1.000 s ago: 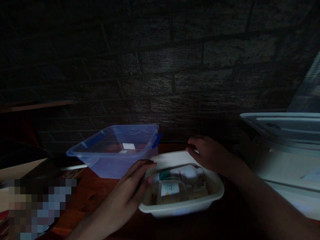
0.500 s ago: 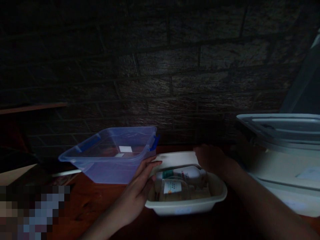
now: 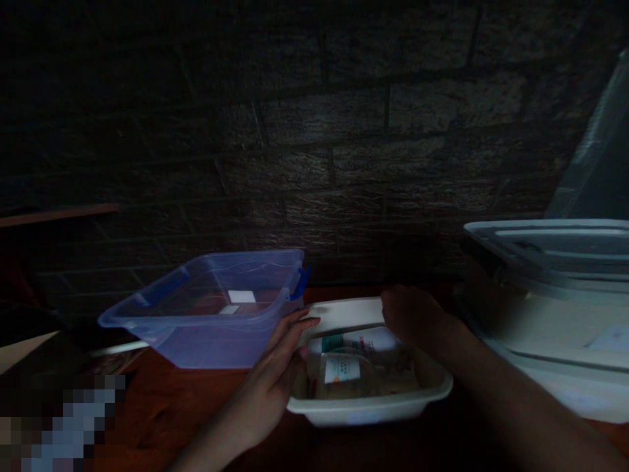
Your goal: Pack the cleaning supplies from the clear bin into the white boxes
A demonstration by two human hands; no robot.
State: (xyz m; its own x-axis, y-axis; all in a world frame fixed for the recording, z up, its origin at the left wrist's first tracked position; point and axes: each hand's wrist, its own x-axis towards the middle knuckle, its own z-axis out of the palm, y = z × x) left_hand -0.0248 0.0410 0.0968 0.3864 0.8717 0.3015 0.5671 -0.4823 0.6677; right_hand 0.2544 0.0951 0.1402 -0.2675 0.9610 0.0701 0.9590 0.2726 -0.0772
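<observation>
A white plastic basin (image 3: pixel 363 408) stands on the dark reddish-brown surface in front of me. Inside lie a white bottle (image 3: pixel 368 339) with a green band and a clear plastic container (image 3: pixel 344 377) with a white label. My left hand (image 3: pixel 280 357) grips the basin's left end, its fingers over the rim and its thumb partly hidden. At the far right part of the rim, my right hand (image 3: pixel 410 314) is closed, with its fingers curled down by the bottle's end. Shadow hides what is in its grasp.
To the left stands an open translucent purple-blue bin (image 3: pixel 216 344) with blue latches and white labels inside. A pale lidded storage box (image 3: pixel 574 314) is at the right. A dark brick wall (image 3: pixel 314 151) rises behind. A shelf edge (image 3: pixel 59 215) juts in at left.
The view has shifted slightly, and the purple-blue bin sits a little further left. My right hand is slightly further over the bottle's end. My left hand keeps its place on the basin.
</observation>
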